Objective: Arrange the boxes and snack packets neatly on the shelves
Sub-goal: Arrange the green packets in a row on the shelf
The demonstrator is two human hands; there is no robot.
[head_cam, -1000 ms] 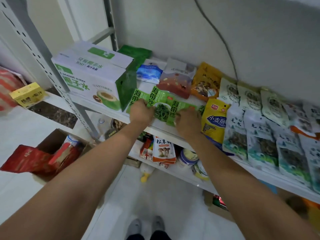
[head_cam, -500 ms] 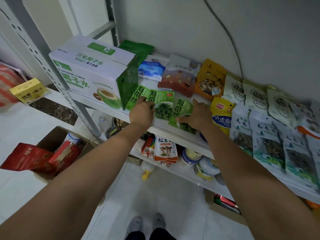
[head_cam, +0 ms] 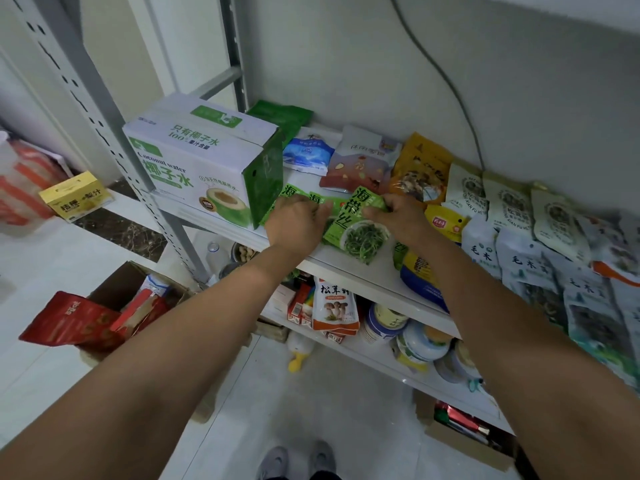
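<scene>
Head view: my left hand (head_cam: 298, 221) lies palm down, fingers fairly straight, pressing green packets (head_cam: 289, 194) just beside coconut water box (head_cam: 197, 161). My right hand (head_cam: 401, 216) pinches top edge of front seaweed packet (head_cam: 356, 233), lying flat on upper shelf (head_cam: 346, 268). Yellow packet (head_cam: 446, 223) just beside that hand. Grey-white pouches (head_cam: 485, 247) in row right of it.

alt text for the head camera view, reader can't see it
A person's right hand pinches the top of a green seaweed packet on a white shelf, while the left hand lies on similar packets beside a coconut water box. More snack packets line the shelf to the right.
</scene>
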